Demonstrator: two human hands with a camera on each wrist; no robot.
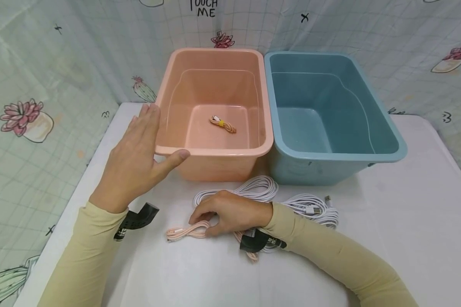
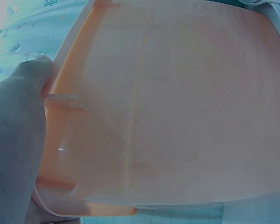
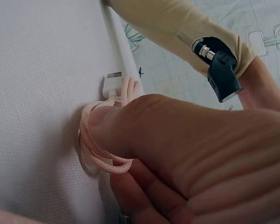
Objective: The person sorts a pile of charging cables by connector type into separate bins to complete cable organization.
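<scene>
In the head view my left hand rests against the left side of the pink bin, fingers straight and thumb over its front rim. My right hand pinches a pink coiled USB cable on the table in front of the bin. The right wrist view shows the thumb pressed into the coil, with the white USB plug beyond it. Part of another pink cable shows below my right wrist, the remainder hidden. Inside the pink bin lies an orange-toned cable with a yellow tie.
A blue bin stands right of the pink one, their rims nearly touching. Coiled white cables lie before the bins, and more white cable sits beside my right forearm. A patterned cloth hangs behind and left of the white table.
</scene>
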